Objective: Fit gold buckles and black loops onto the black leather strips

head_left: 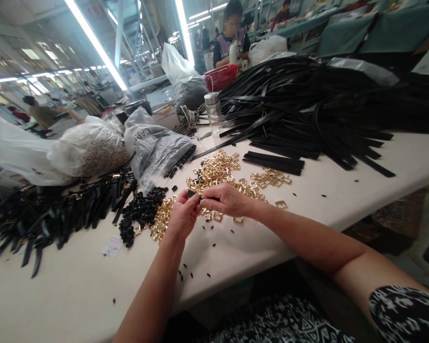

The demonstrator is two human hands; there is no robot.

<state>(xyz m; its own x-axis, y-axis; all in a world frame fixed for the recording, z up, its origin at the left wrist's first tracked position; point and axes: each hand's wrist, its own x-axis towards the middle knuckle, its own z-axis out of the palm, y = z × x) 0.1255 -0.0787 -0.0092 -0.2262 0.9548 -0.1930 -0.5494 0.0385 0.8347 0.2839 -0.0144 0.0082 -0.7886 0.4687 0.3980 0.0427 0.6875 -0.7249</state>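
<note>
Close together above the table, my left hand [184,212] and my right hand [226,200] both pinch a short black strap piece [191,193]. One end of it sticks out past my left fingertips, and a dark part runs under my right fingers. Any fitting between the fingertips is too small to tell. Behind and under the hands lies a heap of gold buckles [218,167]. More gold buckles [163,219] lie left of my left hand, beside a pile of small black loops [137,212].
Long black straps [282,105] cover the back right. Finished-looking black straps [82,205] lie at the left, below plastic bags [89,147]. A glass bottle [213,114] stands behind the buckles. A person [232,38] sits across, near a red basket [222,77].
</note>
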